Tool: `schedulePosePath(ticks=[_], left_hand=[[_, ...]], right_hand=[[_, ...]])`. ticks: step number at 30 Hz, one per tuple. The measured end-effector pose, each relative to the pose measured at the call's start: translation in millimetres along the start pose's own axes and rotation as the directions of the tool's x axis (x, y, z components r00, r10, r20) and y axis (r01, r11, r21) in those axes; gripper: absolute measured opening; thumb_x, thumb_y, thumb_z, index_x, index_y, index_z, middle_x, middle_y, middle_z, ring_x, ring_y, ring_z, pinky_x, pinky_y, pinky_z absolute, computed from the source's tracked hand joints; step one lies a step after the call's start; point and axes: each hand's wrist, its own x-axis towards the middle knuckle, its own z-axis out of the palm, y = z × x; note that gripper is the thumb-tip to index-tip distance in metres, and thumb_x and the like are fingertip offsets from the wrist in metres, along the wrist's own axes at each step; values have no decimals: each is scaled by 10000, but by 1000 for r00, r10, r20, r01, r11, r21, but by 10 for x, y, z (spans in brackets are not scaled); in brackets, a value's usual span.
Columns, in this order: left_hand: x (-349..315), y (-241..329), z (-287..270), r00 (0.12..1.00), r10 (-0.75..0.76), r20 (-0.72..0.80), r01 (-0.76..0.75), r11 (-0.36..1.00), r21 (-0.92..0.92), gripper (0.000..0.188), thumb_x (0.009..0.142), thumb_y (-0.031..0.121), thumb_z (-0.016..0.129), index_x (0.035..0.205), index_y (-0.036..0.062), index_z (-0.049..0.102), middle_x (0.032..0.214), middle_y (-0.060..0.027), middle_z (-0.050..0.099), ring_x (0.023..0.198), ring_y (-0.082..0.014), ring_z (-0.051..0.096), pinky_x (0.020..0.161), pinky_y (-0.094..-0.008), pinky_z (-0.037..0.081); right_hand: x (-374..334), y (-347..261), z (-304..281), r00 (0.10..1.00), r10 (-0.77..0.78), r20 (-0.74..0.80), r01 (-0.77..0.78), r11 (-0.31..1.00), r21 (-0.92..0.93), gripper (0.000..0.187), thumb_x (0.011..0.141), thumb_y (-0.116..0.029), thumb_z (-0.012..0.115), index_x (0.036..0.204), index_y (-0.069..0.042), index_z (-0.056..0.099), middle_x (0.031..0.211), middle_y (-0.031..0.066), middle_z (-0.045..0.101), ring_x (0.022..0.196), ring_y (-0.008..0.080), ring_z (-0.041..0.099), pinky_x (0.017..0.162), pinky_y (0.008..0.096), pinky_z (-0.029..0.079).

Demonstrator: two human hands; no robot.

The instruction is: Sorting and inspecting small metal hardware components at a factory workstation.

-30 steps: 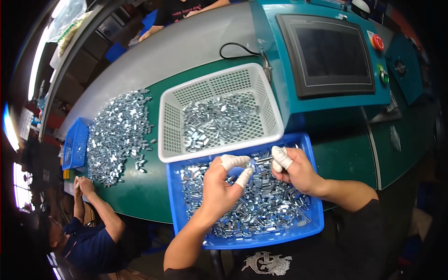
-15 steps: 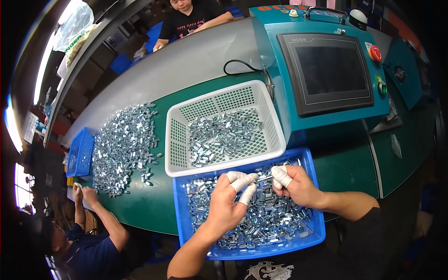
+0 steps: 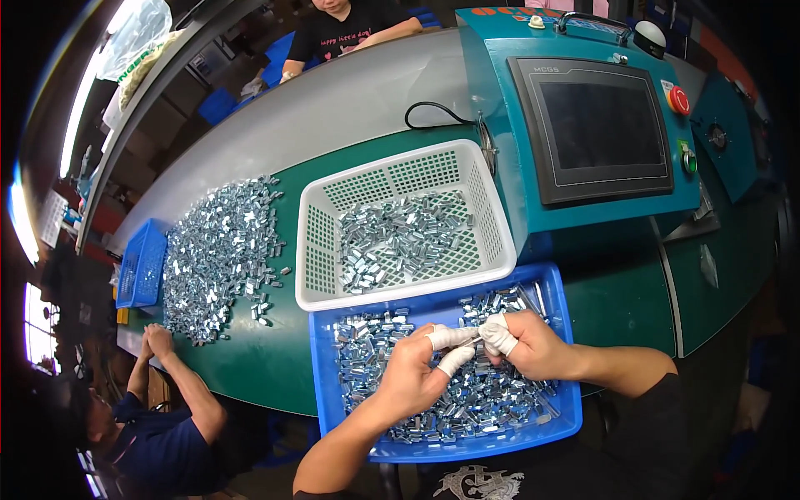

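My left hand [image 3: 408, 377] and my right hand [image 3: 533, 345] meet above a blue tray [image 3: 323, 392] heaped with small shiny metal pieces [image 3: 467, 400]. White wraps cover several fingertips on both. The right fingers pinch a slim metal piece [image 3: 477, 341], of which only a sliver shows. My left index finger reaches up against the right fingertips, with its thumb lower. Whatever the left fingers grip is mostly hidden. Behind the tray stands a white perforated basket [image 3: 307, 250] with a layer of similar short metal pieces [image 3: 404, 237].
A teal machine [image 3: 500, 125] with a dark screen [image 3: 600, 125] stands at right. Loose metal pieces [image 3: 221, 258] are piled on the green tabletop [image 3: 283, 367] at left, by a blue basket [image 3: 137, 267]. A co-worker's hands [image 3: 156, 342] are near it; another person [image 3: 350, 33] sits across.
My hands have come closer together and slightly lower, so the metal piece between them is now mostly covered. The co-worker's hands at left have drawn together.
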Motion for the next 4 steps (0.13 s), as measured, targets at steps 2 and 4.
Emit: schedulePosePath(ticks=[2, 4], left_hand=[[-4, -23, 27, 1000, -3, -12, 3, 1000, 9, 246, 755, 5, 679, 998, 3, 645, 718, -91, 599, 682, -209, 567, 633, -325, 452], [-6, -36, 34, 965, 258, -37, -233, 917, 322, 263, 790, 22, 655, 1052, 24, 638, 820, -75, 634, 736, -237, 584, 680, -335, 468]], right_hand=[[4, 6, -1, 998, 54, -10, -54, 998, 37, 315, 957, -209, 445, 713, -27, 524, 593, 10, 516, 554, 88, 463, 535, 262, 395], [22, 27, -41, 979, 194, 55, -200, 969, 144, 318, 954, -246, 462, 720, -48, 546, 600, 14, 535, 570, 99, 494, 541, 261, 402]])
